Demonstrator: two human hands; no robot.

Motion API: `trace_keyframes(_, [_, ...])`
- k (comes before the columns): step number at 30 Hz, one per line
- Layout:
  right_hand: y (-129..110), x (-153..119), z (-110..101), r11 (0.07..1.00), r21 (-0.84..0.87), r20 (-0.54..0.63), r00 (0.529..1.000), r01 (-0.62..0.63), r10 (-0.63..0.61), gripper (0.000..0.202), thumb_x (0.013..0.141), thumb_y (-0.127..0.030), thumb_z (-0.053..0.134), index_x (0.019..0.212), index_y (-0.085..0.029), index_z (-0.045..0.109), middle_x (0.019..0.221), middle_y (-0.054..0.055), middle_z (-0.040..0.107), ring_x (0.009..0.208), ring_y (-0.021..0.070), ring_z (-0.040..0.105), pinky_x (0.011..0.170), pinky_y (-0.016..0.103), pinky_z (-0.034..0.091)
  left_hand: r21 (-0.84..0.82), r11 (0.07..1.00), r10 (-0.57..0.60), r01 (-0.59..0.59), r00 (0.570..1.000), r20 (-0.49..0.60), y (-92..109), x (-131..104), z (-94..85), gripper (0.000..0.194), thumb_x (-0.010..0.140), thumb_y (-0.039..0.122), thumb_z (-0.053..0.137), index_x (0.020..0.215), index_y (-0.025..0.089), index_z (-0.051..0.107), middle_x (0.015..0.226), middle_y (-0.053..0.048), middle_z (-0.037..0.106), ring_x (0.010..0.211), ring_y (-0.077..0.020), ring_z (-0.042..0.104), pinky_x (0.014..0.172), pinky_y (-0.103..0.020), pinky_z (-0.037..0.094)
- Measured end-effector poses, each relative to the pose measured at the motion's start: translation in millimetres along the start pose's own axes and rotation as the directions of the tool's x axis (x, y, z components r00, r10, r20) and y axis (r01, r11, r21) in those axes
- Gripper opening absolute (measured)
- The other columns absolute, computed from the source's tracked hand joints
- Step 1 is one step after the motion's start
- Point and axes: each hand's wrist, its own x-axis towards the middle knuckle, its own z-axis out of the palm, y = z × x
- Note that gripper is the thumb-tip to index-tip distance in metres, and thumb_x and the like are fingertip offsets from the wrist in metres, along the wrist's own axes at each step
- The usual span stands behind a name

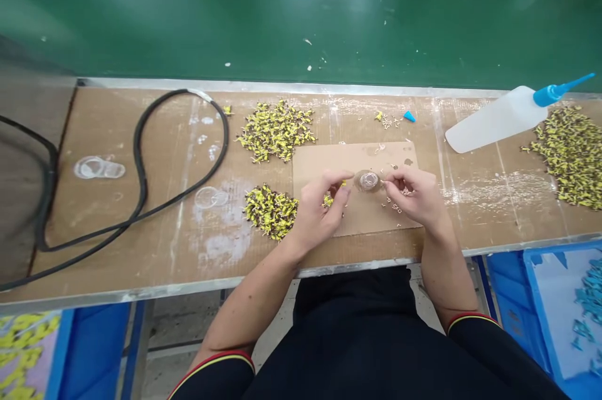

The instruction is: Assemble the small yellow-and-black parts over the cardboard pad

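My left hand [324, 202] is closed in a pinch over the cardboard sheet, with a small yellow piece [343, 184] at its thumb and fingertips. Opposite it, my right hand [414, 193] pinches thumb against forefinger. What those fingers hold is too small to make out. Between the two hands a small round clear dish [369, 181] sits on a dark wet patch of the cardboard sheet [362, 155]. Tiny pale pieces [395, 206] are scattered beneath my right hand. Beside my left hand lies a heap of yellow and dark pieces [270, 212], and several more are partly hidden under it.
Another yellow heap [277, 130] lies farther back. A white squeeze bottle [498, 119] with a blue nozzle lies at right, by a larger yellow heap [576, 158]. A black cable [141, 162] loops at left. Blue crates [515, 287] stand below the table edge.
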Motion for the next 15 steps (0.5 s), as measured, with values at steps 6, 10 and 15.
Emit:
trace_keyframes(6, [-0.1,2.9,7.6,0.991,-0.086,0.072,0.992,-0.102,0.108,0.015,0.087,-0.023,0.061,0.072,-0.021,0.063,0.062,-0.001,0.063,0.057,0.013,0.054,0.06,0.028,0.042,-0.025,0.999,-0.045,0.045,0.998,-0.032,0.3,-1.2,2.9,0.028,0.095,0.018,0.065,0.122,0.02,0.059,0.088,0.001,0.069,0.073,-0.0084,0.064,0.068,-0.02,0.052])
trace_keyframes(10, [0.5,3.6,8.3,0.988,-0.091,0.083,0.987,-0.128,0.136,0.015,0.086,-0.023,0.061,0.071,-0.021,0.063,0.062,-0.001,0.064,0.056,0.0129,0.054,0.06,0.027,0.041,0.031,0.999,-0.01,0.01,1.0,-0.009,3.9,2.5,0.3,0.015,0.092,0.016,0.068,0.106,0.019,0.065,0.087,0.0,0.074,0.071,-0.0089,0.066,0.068,-0.021,0.053])
trace_keyframes(15, [0.2,3.4,9.7,0.982,-0.096,0.082,0.982,-0.161,0.169,0.014,0.086,-0.024,0.061,0.073,-0.02,0.065,0.062,-0.001,0.062,0.057,0.0127,0.054,0.06,0.027,0.041,0.07,0.997,0.042,-0.044,0.999,0.03,8.8,3.3,0.6,0.014,0.093,0.012,0.068,0.105,0.02,0.07,0.091,0.0,0.077,0.076,-0.0098,0.067,0.071,-0.022,0.053])
